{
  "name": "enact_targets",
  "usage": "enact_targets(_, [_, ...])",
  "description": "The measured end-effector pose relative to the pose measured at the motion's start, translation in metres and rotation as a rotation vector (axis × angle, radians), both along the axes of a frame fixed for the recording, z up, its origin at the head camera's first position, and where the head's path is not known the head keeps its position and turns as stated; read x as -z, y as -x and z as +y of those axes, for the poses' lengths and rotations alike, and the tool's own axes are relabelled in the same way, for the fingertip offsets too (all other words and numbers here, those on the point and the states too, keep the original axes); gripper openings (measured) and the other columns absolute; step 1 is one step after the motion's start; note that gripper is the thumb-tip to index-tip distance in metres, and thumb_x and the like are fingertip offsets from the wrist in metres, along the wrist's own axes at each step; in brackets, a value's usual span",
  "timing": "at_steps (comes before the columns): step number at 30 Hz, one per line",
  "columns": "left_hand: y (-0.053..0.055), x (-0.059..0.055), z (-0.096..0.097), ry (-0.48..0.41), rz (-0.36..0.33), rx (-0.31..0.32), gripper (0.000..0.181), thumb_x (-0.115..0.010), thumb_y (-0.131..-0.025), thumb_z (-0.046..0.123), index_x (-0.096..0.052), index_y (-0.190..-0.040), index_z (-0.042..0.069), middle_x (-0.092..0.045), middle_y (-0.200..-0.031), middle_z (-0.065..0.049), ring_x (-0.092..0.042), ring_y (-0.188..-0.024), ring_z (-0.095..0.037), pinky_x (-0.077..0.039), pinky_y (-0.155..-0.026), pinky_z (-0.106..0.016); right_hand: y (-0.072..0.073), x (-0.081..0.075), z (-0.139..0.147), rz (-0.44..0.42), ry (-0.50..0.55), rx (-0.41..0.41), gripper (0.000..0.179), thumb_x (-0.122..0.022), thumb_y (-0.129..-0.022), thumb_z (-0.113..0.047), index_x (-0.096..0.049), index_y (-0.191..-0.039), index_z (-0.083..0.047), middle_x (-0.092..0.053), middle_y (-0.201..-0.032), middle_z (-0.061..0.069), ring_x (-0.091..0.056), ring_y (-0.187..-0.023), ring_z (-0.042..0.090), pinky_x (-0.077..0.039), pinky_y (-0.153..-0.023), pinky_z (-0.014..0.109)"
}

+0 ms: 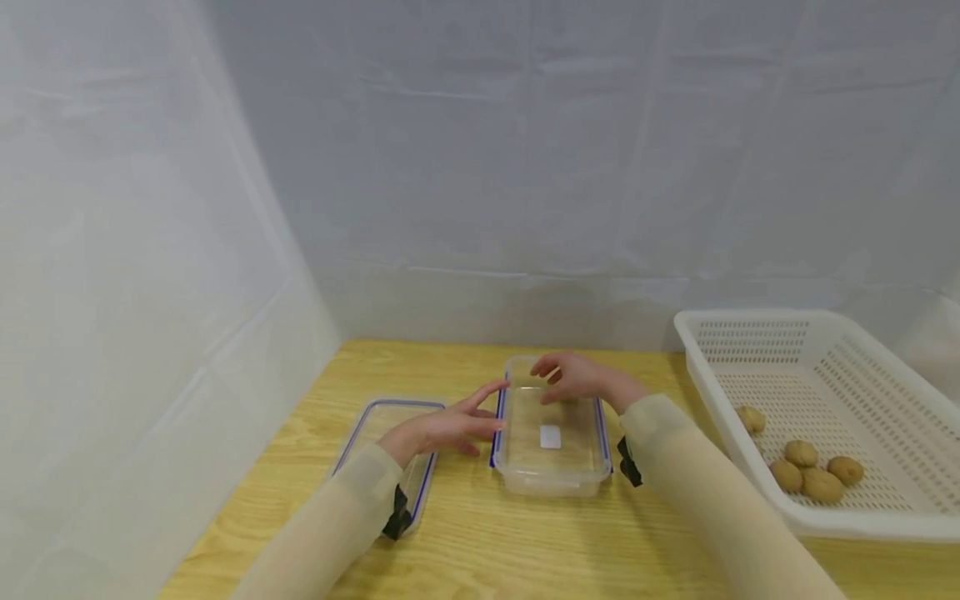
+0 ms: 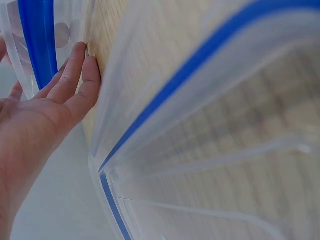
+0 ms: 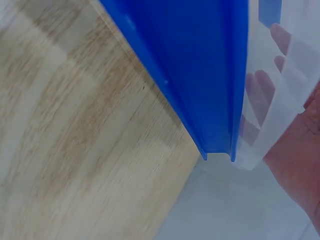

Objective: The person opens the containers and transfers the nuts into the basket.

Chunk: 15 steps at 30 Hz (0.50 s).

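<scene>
A clear plastic food container (image 1: 551, 482) with blue side clips stands uncovered on the table, a small white label (image 1: 551, 437) showing on its base. Along its left wall, the fingertips of my left hand (image 1: 442, 429) reach the rim and clip, fingers spread. My right hand (image 1: 573, 377) dips over the far right part of the container with loosely bent fingers and nothing visible in them. In the right wrist view, those fingers show through the translucent wall behind a hanging blue clip (image 3: 200, 65). The blue-edged lid (image 1: 397, 403) lies on the left, partly under my left forearm.
A large white perforated basket (image 1: 873, 527) stands at the right with several potatoes (image 1: 822, 485) in its near left corner. The wooden table (image 1: 480, 550) meets white sheeting (image 1: 480, 208) at the back and on the left.
</scene>
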<state>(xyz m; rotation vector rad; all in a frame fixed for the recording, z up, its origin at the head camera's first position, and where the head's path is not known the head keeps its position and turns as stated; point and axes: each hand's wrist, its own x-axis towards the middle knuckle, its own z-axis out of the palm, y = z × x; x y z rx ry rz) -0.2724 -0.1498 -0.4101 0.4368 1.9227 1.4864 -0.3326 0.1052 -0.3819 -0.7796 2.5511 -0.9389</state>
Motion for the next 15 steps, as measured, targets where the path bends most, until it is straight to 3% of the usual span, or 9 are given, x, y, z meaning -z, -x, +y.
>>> enact_targets(8, [0.0,0.002,0.0,0.002,0.002,-0.005,0.071,-0.057,-0.1,0.026,-0.013,-0.156,0.033,-0.033,-0.147,-0.026,-0.041,-0.129,-0.044,-0.041,-0.096,-0.057,-0.004,0.003,-0.002,-0.014,-0.013,0.024,0.046,-0.076,-0.083,-0.006,-0.059,-0.125,0.001,-0.058,-0.125,0.018,-0.057,-0.113,0.035,-0.047,-0.093,0.039])
enact_targets(15, [0.001,0.0,0.001,0.001,0.011,-0.002,0.071,-0.055,-0.101,0.025,-0.012,-0.156,0.031,-0.034,-0.147,-0.027,-0.04,-0.13,-0.045,-0.041,-0.096,-0.058,-0.004,-0.006,0.011,-0.018,0.039,-0.009,0.049,-0.071,-0.084,-0.005,-0.053,-0.127,0.009,-0.051,-0.13,0.028,-0.053,-0.116,0.04,-0.045,-0.095,0.044])
